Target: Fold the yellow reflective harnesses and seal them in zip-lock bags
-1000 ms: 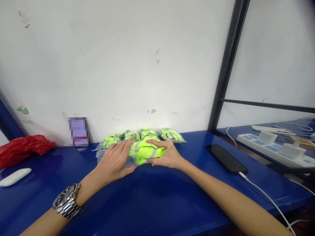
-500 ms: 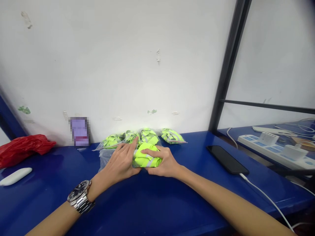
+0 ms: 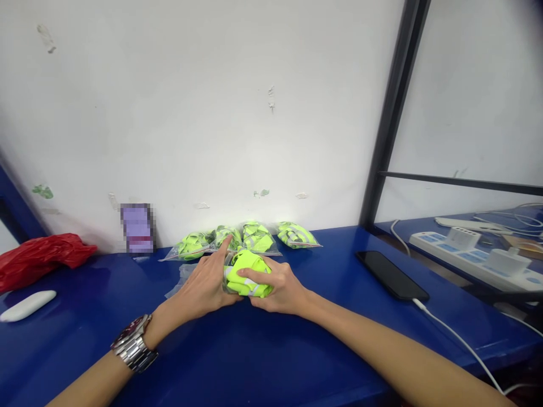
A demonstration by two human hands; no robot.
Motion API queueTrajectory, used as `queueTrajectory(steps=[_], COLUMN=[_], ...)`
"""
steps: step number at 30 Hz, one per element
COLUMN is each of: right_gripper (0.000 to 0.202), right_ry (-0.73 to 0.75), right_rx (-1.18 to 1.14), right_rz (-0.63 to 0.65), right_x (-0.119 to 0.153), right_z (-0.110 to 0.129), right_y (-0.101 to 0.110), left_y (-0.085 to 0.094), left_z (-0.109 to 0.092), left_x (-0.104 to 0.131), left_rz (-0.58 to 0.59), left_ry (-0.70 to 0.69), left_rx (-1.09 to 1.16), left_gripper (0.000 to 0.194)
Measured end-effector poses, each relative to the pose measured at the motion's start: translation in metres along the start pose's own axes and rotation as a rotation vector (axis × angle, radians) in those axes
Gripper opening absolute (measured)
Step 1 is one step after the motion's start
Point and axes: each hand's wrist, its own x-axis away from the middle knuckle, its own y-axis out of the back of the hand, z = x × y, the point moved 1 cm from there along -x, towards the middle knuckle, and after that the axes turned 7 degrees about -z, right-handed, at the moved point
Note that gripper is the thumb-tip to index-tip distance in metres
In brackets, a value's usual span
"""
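A bundle of neon yellow fabric with grey reflective strips (image 3: 249, 275) is held between both hands above the blue table. My right hand (image 3: 282, 287) is closed around its right side, thumb across the front. My left hand (image 3: 207, 282), with a metal watch on the wrist, grips a clear plastic bag (image 3: 181, 278) at the bundle's left side; its index finger points up. The bundle's left end sits in the mouth of the bag. Behind the hands, several bagged yellow bundles (image 3: 256, 237) lie in a row along the wall.
On the left are a red plastic bag (image 3: 46, 257), a white oblong object (image 3: 27, 306) and a blurred-out phone (image 3: 138, 229) leaning on the wall. To the right, a black phone (image 3: 392, 275) with a white cable lies near a power strip (image 3: 470, 257) behind a dark metal frame (image 3: 392, 113).
Both hands and the bundle have shifted slightly left and down. The bundle is tilted differently, and its left end is further within the clear bag.
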Motion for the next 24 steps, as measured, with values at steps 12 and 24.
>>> queueTrajectory(steps=[12,24], right_gripper=[0.05,0.045], right_ry=[0.165,0.362], right_rx=[0.255,0.444], right_rz=[0.222,0.361], right_x=[0.002,0.0], right_z=[-0.001,0.007], right_y=[0.001,0.002], left_y=[0.031,0.017], left_z=[0.007,0.015], left_x=[-0.025,-0.029], left_rz=[0.134,0.119], left_ry=[0.129,0.318], left_rx=[0.036,0.284], left_gripper=[0.028,0.03])
